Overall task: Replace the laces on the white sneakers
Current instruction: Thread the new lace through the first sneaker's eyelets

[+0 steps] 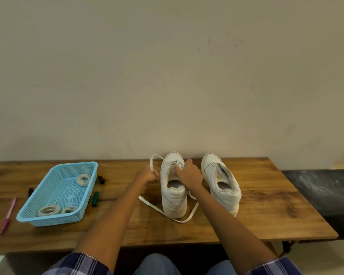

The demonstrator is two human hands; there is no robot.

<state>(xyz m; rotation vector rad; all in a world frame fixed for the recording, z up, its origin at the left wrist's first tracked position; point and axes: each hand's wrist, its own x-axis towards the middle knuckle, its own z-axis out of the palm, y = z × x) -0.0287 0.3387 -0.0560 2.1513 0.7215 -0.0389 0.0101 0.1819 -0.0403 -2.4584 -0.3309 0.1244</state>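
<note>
The curled fingers of the left hand (pixel 147 176) are gripping a flat white shoelace (pixel 153 207) just left of the near white leather sneaker (pixel 174 192); above the fist the lace is arching in a loop toward the shoe's toe. The right hand (pixel 189 174) is resting on the same sneaker's throat, its fingers bent down onto the tongue and eyelet rows; whether they are pinching the lace there cannot be told. From beneath this hand the lace is trailing down the shoe's right side, curving round the heel and running back left across the wood.

This sneaker is standing upright, toe toward the wall, near the middle of the long wooden bench (pixel 266 211), close to its back edge. The second white leather sneaker (pixel 221 182) is standing just to its right, also toe to the wall, with its throat open and showing no lace.

Toward the bench's left end a light blue perforated plastic basket (pixel 46 220) is holding three coiled off-white laces (pixel 50 210). A black marker (pixel 101 179) and a green marker (pixel 95 198) are lying beside the basket's right wall, another dark marker (pixel 30 191) beside its left wall, and a pink pen (pixel 8 215) nearer the left end. Plaid sleeves (pixel 81 264) are showing at the bottom.
</note>
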